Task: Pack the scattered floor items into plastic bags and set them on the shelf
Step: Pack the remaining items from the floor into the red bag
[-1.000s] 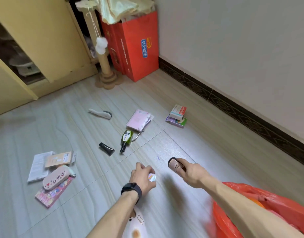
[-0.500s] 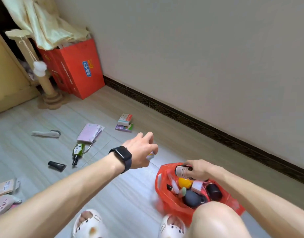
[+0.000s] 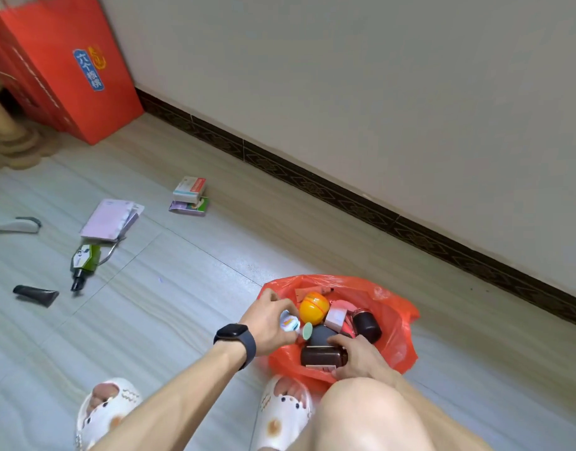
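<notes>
The smooth brown bottle is lying on its side in the crinkly red plastic bag on the floor, its long axis running left-right. The right hand, palm down, is wrapping its grip round the bottle's right end. The left hand is pinching a small round white container at the bag's rim.

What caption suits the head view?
Left hand holds a small white item, right hand a brown bottle, at the open red bag.
</notes>
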Action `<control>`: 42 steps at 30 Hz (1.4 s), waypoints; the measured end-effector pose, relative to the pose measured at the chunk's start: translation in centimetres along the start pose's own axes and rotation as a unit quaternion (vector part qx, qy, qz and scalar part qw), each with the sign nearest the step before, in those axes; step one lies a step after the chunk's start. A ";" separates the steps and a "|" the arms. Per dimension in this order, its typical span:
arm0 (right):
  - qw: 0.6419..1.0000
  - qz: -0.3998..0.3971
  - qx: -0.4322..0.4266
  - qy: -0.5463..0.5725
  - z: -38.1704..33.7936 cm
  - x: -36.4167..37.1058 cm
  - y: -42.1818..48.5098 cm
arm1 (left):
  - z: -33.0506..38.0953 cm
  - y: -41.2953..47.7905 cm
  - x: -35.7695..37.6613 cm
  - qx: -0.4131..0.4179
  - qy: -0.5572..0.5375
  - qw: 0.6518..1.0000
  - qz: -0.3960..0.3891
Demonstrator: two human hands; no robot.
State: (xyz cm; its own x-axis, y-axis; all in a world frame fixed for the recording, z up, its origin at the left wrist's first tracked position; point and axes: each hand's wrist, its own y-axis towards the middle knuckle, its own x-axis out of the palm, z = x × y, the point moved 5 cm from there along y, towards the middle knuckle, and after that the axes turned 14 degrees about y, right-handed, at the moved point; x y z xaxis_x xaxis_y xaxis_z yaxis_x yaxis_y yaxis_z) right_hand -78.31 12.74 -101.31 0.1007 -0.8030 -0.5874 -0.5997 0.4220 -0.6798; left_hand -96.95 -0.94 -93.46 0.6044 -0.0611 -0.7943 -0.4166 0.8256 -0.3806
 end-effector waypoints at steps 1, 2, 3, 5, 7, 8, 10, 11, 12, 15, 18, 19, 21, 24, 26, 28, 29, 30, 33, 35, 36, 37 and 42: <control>1.000 0.007 -0.006 -0.006 0.1 0.4 0.2 | 0.2 0.1 1.1 -0.008 -0.021 1.000 -0.007; 1.000 0.011 -0.013 -0.011 0.4 0.9 0.5 | 0.3 0.3 2.1 -0.011 -0.033 0.999 -0.014; 1.000 0.014 -0.016 -0.015 0.8 1.2 0.7 | 0.4 0.5 2.8 -0.014 -0.037 0.999 -0.021; 0.999 0.023 -0.024 -0.016 1.5 1.7 0.9 | 0.4 0.8 3.9 -0.021 -0.049 0.998 -0.036; 0.998 0.032 -0.039 -0.033 1.8 1.9 0.9 | 0.4 1.3 4.6 -0.033 -0.075 0.996 -0.038; 0.997 0.038 -0.050 -0.052 1.6 2.0 0.8 | 0.3 1.5 4.9 -0.039 -0.083 0.995 -0.031; 0.995 0.068 -0.042 -0.057 1.5 2.1 0.8 | 0.4 1.9 5.1 -0.038 -0.080 0.996 -0.014; 0.995 0.100 -0.029 -0.009 1.4 1.9 0.6 | 0.5 1.9 5.2 -0.030 -0.080 0.996 -0.010; 0.987 0.140 -0.014 0.079 1.2 1.4 0.2 | 0.7 1.9 5.3 -0.020 -0.087 0.996 -0.010; 0.869 0.157 0.039 0.468 -0.1 0.6 -1.6 | 1.8 1.7 5.3 0.014 -0.093 0.996 -0.004; 0.748 0.026 0.048 0.661 -2.9 0.9 -3.1 | 3.6 1.7 5.6 0.061 -0.079 0.995 -0.001; 0.753 0.019 0.036 0.657 -3.5 0.7 -3.4 | 4.2 1.7 5.7 0.076 -0.076 0.994 -0.001; 0.790 0.050 0.015 0.610 -3.7 0.3 -3.6 | 4.9 1.9 6.1 0.098 -0.057 0.994 0.006; 0.808 0.107 0.023 0.579 -2.3 -0.3 -3.1 | 4.4 1.7 6.9 0.111 0.033 0.993 0.011; 0.810 0.142 0.045 0.567 -0.4 -0.3 -2.2 | 3.0 1.5 7.4 0.115 0.168 0.979 0.027; 0.851 0.191 0.053 0.487 1.2 -0.5 -1.7 | 1.4 1.2 7.7 0.121 0.284 0.951 0.020; 0.879 0.216 0.052 0.422 1.7 -0.9 -1.6 | 0.6 1.0 8.0 0.119 0.330 0.936 -0.009; 0.910 0.229 0.051 0.341 2.0 -1.0 -1.6 | -0.3 0.9 8.4 0.111 0.368 0.922 -0.042; 0.977 0.197 0.028 0.077 2.6 0.6 -1.1 | -2.2 0.5 8.6 0.081 0.429 0.892 -0.117; 0.990 0.135 0.034 -0.038 2.9 2.1 -0.8 | -2.7 0.4 8.6 0.076 0.448 0.880 -0.141; 0.991 0.106 0.038 -0.068 3.1 2.4 -0.6 | -2.9 0.3 8.6 0.074 0.455 0.875 -0.146; 0.992 0.081 0.044 -0.087 3.0 2.5 -0.5 | -3.0 0.1 8.4 0.072 0.461 0.872 -0.149; 0.987 0.049 0.076 -0.133 0.1 0.4 -0.9 | -2.8 -0.4 5.0 0.025 0.406 0.903 -0.141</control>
State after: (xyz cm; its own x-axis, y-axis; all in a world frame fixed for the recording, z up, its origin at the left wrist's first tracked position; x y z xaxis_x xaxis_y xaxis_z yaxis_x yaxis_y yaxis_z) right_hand -77.63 12.08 -101.02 0.2656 -0.6239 -0.7350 -0.4926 0.5675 -0.6598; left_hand -95.64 -3.14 -98.63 -0.0238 -0.6472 -0.7619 -0.2798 0.7360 -0.6164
